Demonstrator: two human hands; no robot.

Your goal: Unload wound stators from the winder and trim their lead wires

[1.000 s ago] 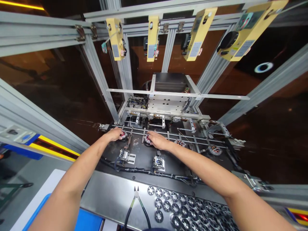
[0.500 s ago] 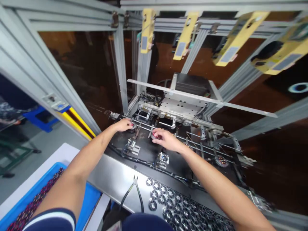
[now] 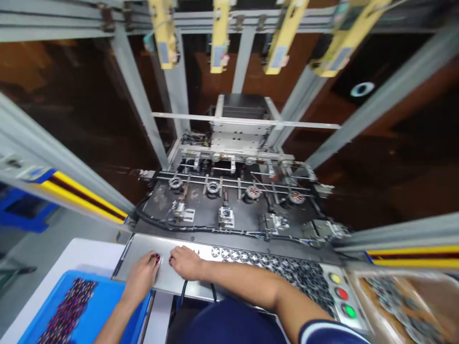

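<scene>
My left hand point(image 3: 142, 273) is closed on a small round red part point(image 3: 157, 258), over the left end of the steel ledge point(image 3: 138, 246). Beside it on the right, the fingers of my right hand point(image 3: 187, 263) pinch a second small red part point(image 3: 170, 260). My right hand and wrist partly cover a pair of cutting pliers point(image 3: 184, 288). On the black machine bed point(image 3: 201, 205) beyond, the two left holders show a grey ring point(image 3: 175, 183) and another grey ring point(image 3: 213, 187). Copper-wound round parts point(image 3: 253, 192) sit in the two right holders.
Many slotted metal rings point(image 3: 265, 260) cover the ledge's right side, near a button panel point(image 3: 342, 291). A blue tray point(image 3: 103, 301) of red-and-dark parts lies at lower left. Yellow bars point(image 3: 84, 196) flank the opening, and a plastic-lined box point(image 3: 405, 306) holds metal parts.
Both hands have come back from the two left holders to the steel ledge, carrying small red parts. Those holders now show grey rings. The view has swung to the right.
</scene>
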